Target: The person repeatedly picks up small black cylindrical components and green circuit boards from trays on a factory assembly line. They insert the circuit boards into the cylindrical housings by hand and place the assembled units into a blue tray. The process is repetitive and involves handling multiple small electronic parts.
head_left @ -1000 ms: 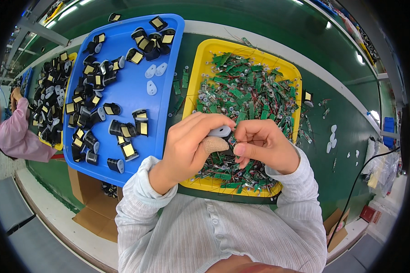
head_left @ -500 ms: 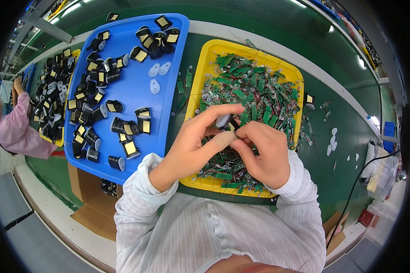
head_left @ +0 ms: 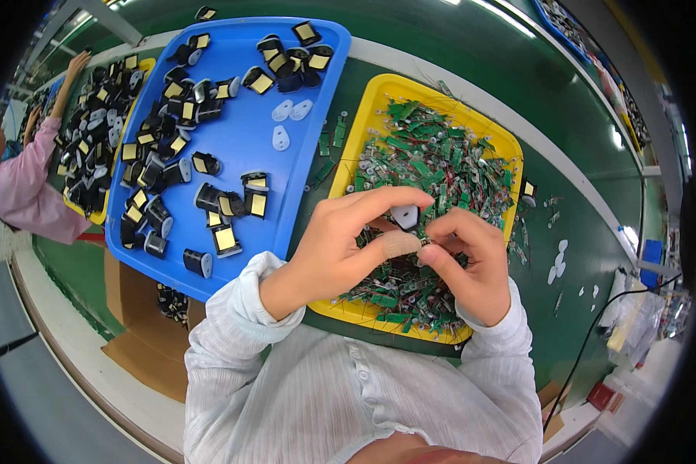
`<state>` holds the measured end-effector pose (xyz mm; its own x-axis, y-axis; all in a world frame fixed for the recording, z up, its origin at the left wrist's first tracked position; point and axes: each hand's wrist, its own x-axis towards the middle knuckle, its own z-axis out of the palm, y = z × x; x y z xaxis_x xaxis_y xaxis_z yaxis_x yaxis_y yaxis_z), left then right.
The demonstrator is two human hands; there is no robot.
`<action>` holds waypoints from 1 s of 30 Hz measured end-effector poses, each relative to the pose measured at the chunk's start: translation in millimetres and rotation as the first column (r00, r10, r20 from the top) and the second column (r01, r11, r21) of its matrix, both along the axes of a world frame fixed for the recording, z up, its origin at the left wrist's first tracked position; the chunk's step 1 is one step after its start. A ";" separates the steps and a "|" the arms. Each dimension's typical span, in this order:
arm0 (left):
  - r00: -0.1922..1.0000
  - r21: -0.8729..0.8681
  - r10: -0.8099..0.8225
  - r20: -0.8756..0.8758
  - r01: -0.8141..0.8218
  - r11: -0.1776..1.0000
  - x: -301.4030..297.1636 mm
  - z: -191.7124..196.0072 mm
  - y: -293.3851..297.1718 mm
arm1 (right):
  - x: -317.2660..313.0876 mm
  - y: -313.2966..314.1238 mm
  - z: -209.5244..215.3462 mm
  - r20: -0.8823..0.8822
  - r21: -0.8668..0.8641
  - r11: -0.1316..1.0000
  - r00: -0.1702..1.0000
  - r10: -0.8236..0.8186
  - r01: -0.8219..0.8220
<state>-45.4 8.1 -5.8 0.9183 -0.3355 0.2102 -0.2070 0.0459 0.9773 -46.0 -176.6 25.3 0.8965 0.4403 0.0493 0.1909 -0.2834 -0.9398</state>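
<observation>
Over the yellow tray (head_left: 377, 97), my left hand (head_left: 329, 247) is closed on a small black plastic housing (head_left: 404, 216) with a pale grey end face. A tan bandage wraps its thumb. Close against it, my right hand (head_left: 475, 267) pinches something small at the housing's near edge, level with the left thumb tip; my fingers hide most of it. Beneath both hands lies a heap of narrow green circuit boards (head_left: 421, 166) with thin wires and small round parts.
To the left, a blue tray (head_left: 243, 143) holds many black housings with yellow pads and several pale grey covers (head_left: 281, 138). Beyond it, a person in pink (head_left: 35, 189) works by another yellow tray. White pieces (head_left: 557, 263) and a black cable (head_left: 588, 348) lie at the right.
The housing has turned in my left hand, its pale face now showing more. My right fingers stay at its edge. The view has shifted slightly, and the other person's arm has reached farther out.
</observation>
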 end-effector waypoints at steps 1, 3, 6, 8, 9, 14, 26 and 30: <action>0.996 0.030 0.059 0.070 -0.061 0.998 -0.4 1.3 0.9 | 1.6 2.5 3.0 0.013 -0.015 1.000 1.000 -0.006 0.006; 0.994 0.036 0.075 0.080 -0.078 0.996 -1.6 -2.3 1.0 | 1.9 1.5 -0.2 -0.026 0.014 1.000 1.000 -0.005 0.005; 0.994 0.202 0.065 0.091 -0.082 0.976 4.2 3.2 10.0 | 2.8 -3.3 1.3 -0.070 0.023 0.999 0.997 -0.040 0.042; 0.950 0.355 0.150 0.275 -0.245 0.902 17.8 -1.5 18.9 | 6.8 -10.3 8.3 -0.042 -0.014 0.996 0.995 -0.090 0.090; 0.908 0.503 0.172 0.382 -0.360 0.786 24.4 -4.1 32.3 | 13.0 -15.5 14.6 0.061 -0.071 0.992 0.993 -0.102 0.106; 0.649 0.692 0.332 0.685 -0.722 -0.013 57.7 -41.0 98.8 | 84.8 -41.4 25.7 0.436 -0.386 0.877 0.894 -0.099 0.286; 0.711 0.796 0.466 0.527 -0.604 0.021 84.9 -70.6 130.7 | 266.7 -83.0 -89.1 0.458 -0.754 0.507 0.888 -0.051 0.418; 0.684 0.800 0.521 0.510 -0.600 0.004 78.1 -35.4 123.0 | 247.0 -95.7 -63.8 0.378 -0.641 0.722 0.926 0.002 0.260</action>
